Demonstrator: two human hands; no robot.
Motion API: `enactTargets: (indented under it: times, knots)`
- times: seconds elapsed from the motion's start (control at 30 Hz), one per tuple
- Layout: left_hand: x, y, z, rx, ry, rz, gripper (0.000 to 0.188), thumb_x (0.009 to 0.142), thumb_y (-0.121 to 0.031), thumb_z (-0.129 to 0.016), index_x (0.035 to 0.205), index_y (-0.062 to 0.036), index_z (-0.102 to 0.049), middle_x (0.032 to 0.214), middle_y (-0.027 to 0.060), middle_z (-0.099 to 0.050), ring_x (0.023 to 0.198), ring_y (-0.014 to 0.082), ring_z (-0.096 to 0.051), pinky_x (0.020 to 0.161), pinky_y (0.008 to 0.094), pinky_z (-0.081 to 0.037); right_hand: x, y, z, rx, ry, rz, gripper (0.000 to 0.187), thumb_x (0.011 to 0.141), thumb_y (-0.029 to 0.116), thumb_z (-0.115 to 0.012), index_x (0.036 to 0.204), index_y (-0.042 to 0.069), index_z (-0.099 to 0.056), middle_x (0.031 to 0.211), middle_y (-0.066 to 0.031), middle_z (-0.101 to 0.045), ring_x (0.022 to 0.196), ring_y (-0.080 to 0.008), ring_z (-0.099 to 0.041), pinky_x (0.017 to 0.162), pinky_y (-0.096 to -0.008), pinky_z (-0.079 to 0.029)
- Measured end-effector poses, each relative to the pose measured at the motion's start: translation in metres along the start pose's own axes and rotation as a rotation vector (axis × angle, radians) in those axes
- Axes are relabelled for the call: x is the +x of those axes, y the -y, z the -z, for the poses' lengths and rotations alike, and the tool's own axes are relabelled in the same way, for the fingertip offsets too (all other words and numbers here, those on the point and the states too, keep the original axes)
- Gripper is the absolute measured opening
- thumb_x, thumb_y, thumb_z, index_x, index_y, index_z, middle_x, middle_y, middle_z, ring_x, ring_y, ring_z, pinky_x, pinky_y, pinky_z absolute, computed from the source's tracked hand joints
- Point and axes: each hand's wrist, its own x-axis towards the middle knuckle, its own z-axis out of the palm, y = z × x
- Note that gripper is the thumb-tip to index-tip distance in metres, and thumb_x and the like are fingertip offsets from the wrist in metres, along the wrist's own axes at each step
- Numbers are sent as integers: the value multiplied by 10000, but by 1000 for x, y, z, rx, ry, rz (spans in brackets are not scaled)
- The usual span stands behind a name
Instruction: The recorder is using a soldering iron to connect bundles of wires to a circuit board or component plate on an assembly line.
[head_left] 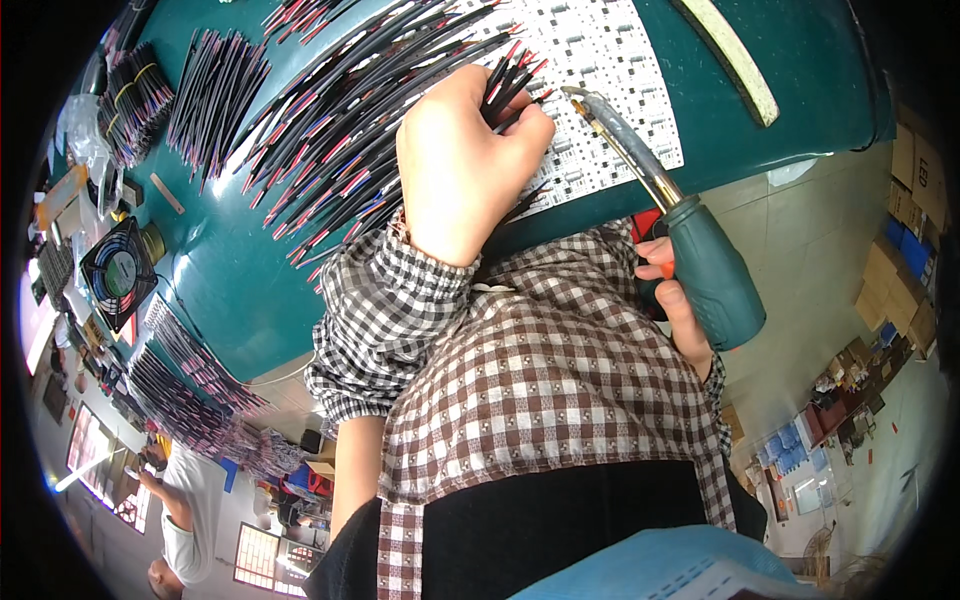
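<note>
My left hand point(462, 165) is closed around a small bunch of black-sleeved wires point(507, 88) with red ends. It is over the near left part of a white circuit board panel point(645, 120) dotted with small dark components. In my right hand point(682, 318) is a green-handled soldering iron point(715, 265), its metal shaft slanting up and left. The iron's tip is over the panel, just right of my left fingers and apart from the wires. Many loose black wires point(330, 150) with red and blue ends lie left of my left hand, partly covering the panel.
The green table point(815, 110) also carries a pale curved strip point(735, 65), wire bundles point(215, 105) and a black fan point(117, 272) at its left edge. More wires point(180, 395) lie at lower left. A person in white point(190, 515) and cardboard boxes point(895, 285) are beyond.
</note>
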Motion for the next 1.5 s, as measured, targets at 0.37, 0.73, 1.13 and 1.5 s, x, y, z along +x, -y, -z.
enactTargets:
  times: [0.37, 0.73, 1.13, 1.5]
  knots:
    - [2, 0, 1, 14, 10, -3, 142, 656, -144, -642, 683, -10, -604, 641, 152, -614, 590, 294, -619, 562, 347, -487, 2, 2, -1, -14, -5, -21, 603, 697, 28, -756, 1207, -77, -452, 940, -162, -643, 842, -191, -646, 711, -276, -552]
    - [3, 1, 1, 13, 10, -10, 147, 657, -148, -641, 679, -8, -602, 635, 160, -608, 588, 299, -617, 561, 352, -483, 0, -1, 7, -209, 31, -6, 580, 688, 47, -759, 1185, -74, -486, 879, -128, -655, 782, -171, -644, 708, -272, -532]
    - [3, 1, 0, 15, 6, -11, 145, 655, -149, -640, 676, -10, -604, 632, 155, -611, 587, 300, -618, 565, 353, -486, 4, 9, -3, 23, -16, -39, 677, 712, 74, -756, 1265, -79, -398, 1053, -200, -603, 943, -235, -623, 760, -298, -539]
    - [2, 5, -6, 61, -59, -154, 155, 645, -121, -646, 675, -3, -548, 644, 161, -569, 595, 328, -573, 547, 389, -460, 6, 11, -3, 13, -14, -27, 654, 733, 29, -719, 1276, -74, -370, 1033, -199, -609, 946, -245, -622, 746, -309, -547]
